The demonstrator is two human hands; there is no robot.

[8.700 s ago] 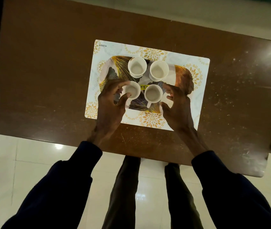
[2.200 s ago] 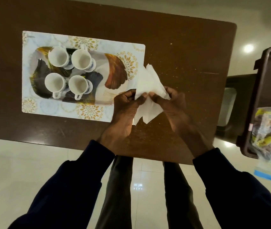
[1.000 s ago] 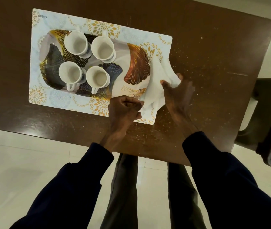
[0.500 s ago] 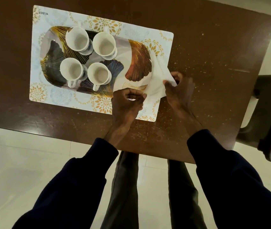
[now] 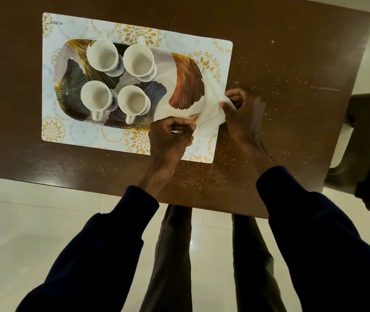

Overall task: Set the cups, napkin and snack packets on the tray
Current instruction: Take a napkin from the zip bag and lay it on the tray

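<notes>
1. Four cups [image 5: 121, 82] stand upright on the tray [image 5: 187, 81], grouped toward its left end; this part of the task appears complete.
2. Step in hand: placing the napkin [image 5: 211, 104]. It lies across the tray's right end, partly overhanging the placemat [image 5: 179, 41] toward the desk [image 5: 292, 64] right edge.
3. Left hand [image 5: 170, 138]: closed, pinching the napkin's near edge at the tray's front rim.
4. Right hand [image 5: 242, 113]: closed, pinching the napkin's right corner.
5. Next move, as judged: draw the napkin leftward onto the tray's bare right end, flatten it, and release.
6. Snack packets: not on the tray.
</notes>
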